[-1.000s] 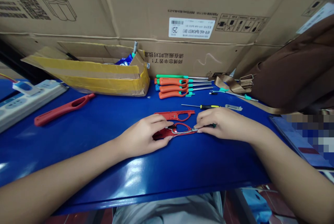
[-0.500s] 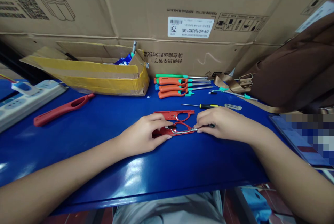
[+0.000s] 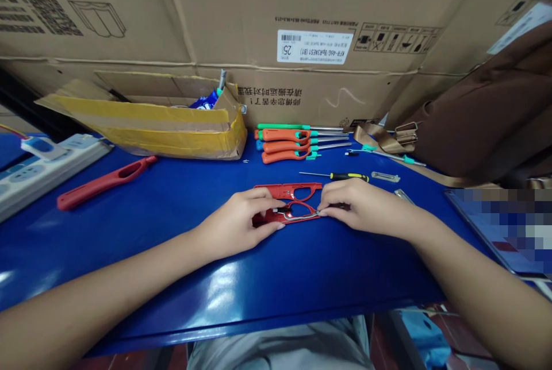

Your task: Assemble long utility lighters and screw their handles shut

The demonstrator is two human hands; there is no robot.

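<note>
My left hand (image 3: 241, 220) pinches the handle end of a red lighter casing half (image 3: 261, 220) against the blue table, with thumb and fingers on either side. A black part (image 3: 282, 209) and a thin pale wire or tube lie inside this half. My right hand (image 3: 366, 203) has its thumb and forefinger closed at the casing's narrow right end, where the wire leads. What sits between those fingertips is mostly hidden; a dark piece shows under the palm. Just behind lies a second red casing half (image 3: 280, 191), open side up.
Behind the hands are a yellow-and-black screwdriver (image 3: 345, 176), a clear plastic part (image 3: 385, 177) and several orange-handled lighters (image 3: 282, 146). A red casing (image 3: 103, 183), power strip (image 3: 34, 177) and yellow-taped carton (image 3: 172, 140) stand left. A tablet (image 3: 487, 232) lies right.
My right hand has shifted slightly left and up, closer against the casing's end. The metal piece seen at its fingertips is now mostly covered. Another clear part has come into view behind the wrist.
</note>
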